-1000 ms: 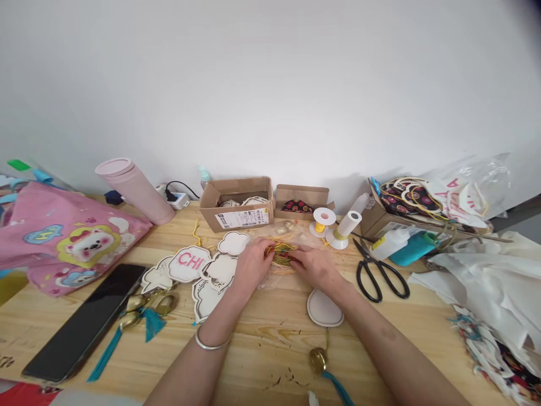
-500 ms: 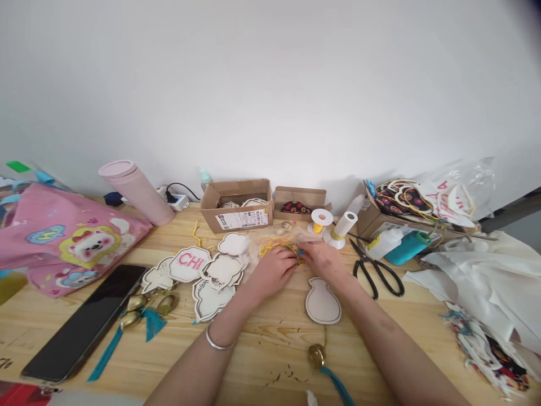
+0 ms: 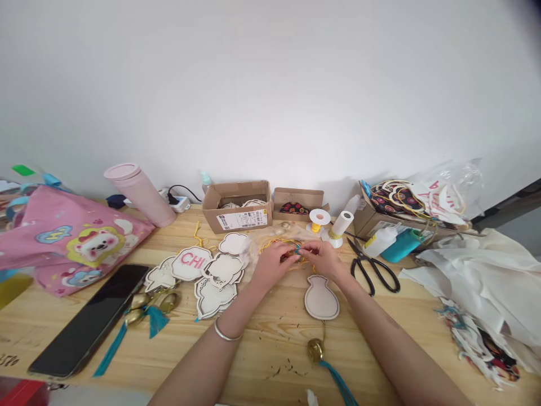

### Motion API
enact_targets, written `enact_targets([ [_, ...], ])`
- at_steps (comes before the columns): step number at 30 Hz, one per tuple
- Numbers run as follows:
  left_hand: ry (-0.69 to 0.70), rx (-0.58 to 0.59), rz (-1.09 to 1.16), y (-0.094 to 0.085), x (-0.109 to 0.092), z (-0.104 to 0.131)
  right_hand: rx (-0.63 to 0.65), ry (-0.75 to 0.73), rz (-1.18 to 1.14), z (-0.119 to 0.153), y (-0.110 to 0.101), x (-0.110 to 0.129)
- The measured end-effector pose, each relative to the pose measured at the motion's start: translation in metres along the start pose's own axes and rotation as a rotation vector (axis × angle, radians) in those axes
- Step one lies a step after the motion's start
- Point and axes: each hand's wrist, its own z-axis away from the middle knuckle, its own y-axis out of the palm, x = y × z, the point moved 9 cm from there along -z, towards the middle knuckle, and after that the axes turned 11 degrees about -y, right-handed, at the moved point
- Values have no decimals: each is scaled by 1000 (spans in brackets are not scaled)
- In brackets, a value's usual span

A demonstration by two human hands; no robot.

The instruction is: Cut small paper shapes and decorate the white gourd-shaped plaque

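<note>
Head view, right hand: I see the right hand [image 3: 324, 259] with thumb and forefinger together, apparently pinched on a small teal piece [image 3: 298, 249].
Left hand: the left hand [image 3: 274, 264] meets it there, fingertips close; I cannot tell whether they are clamped on it.
Teal piece: between the two hands, over the wooden table [image 3: 262, 349], mostly hidden by fingers; I'd judge it light and soft, best held at an edge by the fingertips.
Yellow cord: a loose tangle of yellow cord [image 3: 270, 243] lies just behind the left hand; likely limp and easily snarled, so better taken by a single strand.
Pouch-shaped piece: flat on the table, nearer me than the right hand, the pouch-shaped piece [image 3: 322, 299] looks light and fairly stiff, safest by its rim.
</note>
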Motion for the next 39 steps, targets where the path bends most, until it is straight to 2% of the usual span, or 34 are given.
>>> enact_targets([
  [5,-107,-15,122,-4,7,-1,-42,-15,7,2,-2,4],
  [14,-211,-36,297,-12,20,1,-218,-93,122,8,-27,20],
  [19,-283,-12,362,-12,27,5,-218,-112,58,12,-34,16],
  [22,-277,58,396,-3,15,11,-245,-94,37,25,-48,14],
  [26,-207,286,284,32,-18,26,-306,-57,21,52,-69,16],
  [28,-191,354,216,47,-29,34,-334,-42,15,64,-74,15],
  [32,-168,347,115,56,-41,38,-377,-26,7,77,-74,9],
  [39,-104,268,-59,46,-48,39,-360,-35,8,78,-66,10],
])
